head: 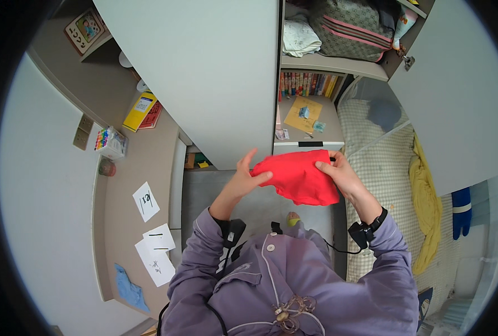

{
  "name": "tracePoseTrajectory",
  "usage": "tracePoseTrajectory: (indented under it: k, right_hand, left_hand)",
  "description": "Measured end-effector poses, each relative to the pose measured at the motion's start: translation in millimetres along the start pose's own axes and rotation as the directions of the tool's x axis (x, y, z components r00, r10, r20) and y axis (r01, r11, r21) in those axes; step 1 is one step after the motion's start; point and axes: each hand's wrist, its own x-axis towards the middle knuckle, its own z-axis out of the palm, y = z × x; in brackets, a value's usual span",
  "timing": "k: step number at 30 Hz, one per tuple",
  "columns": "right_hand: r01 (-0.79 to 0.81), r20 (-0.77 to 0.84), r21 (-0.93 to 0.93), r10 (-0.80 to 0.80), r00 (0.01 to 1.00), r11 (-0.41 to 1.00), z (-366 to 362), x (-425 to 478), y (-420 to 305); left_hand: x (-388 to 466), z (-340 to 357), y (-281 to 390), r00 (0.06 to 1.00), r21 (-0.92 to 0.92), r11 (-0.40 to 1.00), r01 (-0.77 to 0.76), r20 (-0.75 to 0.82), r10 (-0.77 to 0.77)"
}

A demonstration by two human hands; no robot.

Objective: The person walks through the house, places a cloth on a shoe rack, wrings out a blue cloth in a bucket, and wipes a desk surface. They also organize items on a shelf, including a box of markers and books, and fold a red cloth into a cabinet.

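A piece of bright red cloth (301, 178), loosely folded and rumpled, is stretched between my two hands above the floor. My right hand (346, 176) pinches its upper right corner, thumb on the near face and fingers behind. A small black bit shows by those fingers. At the cloth's left end is my left hand (242, 178), its thumb lying over the fabric and its index finger sticking out. The left end of the cloth sits between that thumb and the other fingers, which are partly hidden.
Ahead stands a wardrobe with a white door (215, 75) and an open door (455, 96); a patterned bag (354, 33) fills its shelf. Left is a desk (125, 227) with papers, markers (111, 143) and blue cloth (130, 290). Right is a bed (373, 189) with a yellow cloth (426, 210).
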Motion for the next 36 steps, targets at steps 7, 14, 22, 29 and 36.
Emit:
tracePoseTrajectory:
  k: [7, 14, 22, 29, 36]
  right_hand:
    - [0.305, 0.169, -0.333, -0.262, 0.950, 0.892, 15, -19, -11]
    - [0.455, 0.324, -0.861, -0.445, 0.835, 0.226, -30, 14, 5]
    - [0.091, -0.076, -0.917, -0.394, 0.916, 0.388, -54, 82, -40]
    - [0.542, 0.318, -0.811, -0.614, 0.723, 0.218, -30, 95, -66]
    - [0.611, 0.536, -0.773, -0.690, 0.487, -0.169, -55, 129, -89]
  left_hand:
    - [-21, 12, 13, 0.958, 0.413, 0.872, -0.262, 0.220, 0.184]
    - [0, -15, 4, 0.863, 0.599, 0.622, -0.505, 0.325, 0.387]
    - [60, 25, 39, 0.933, -0.074, 0.976, 0.204, 0.315, -0.171]
    - [131, 66, 73, 0.957, -0.518, 0.806, 0.286, 0.200, -0.211]
    - [164, 83, 99, 0.993, -0.630, 0.777, -0.014, 0.080, 0.082]
